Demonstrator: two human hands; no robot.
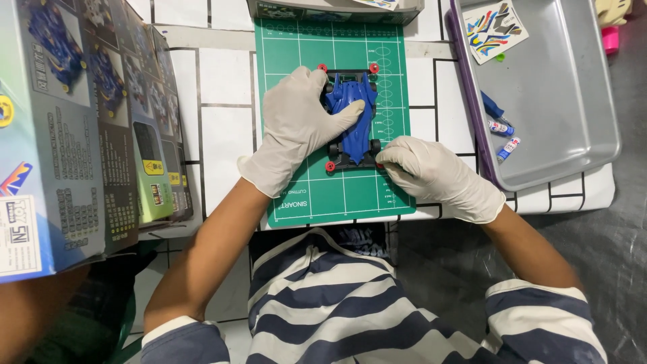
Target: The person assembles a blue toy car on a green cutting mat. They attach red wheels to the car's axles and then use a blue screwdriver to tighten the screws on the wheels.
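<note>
A small blue toy race car with red rollers at its corners is seen lying on a green cutting mat, in the mat's middle, nearer its far edge. The car's body is covered from the left by the left hand, gloved in white, whose fingers are closed over the shell and whose thumb is laid across it. The near right corner of the car is touched by the right hand, also gloved; its fingertips are pressed down at the car's end, with nothing enclosed in the hand.

The mat is laid on a white worktop marked with black lines, at its middle. At the worktop's right edge a grey metal tray is set, in which a sheet of coloured stickers lies at the far left corner and small tubes lie along the left wall. At the left edge printed cardboard boxes are stacked on their sides. A striped shirt is seen below.
</note>
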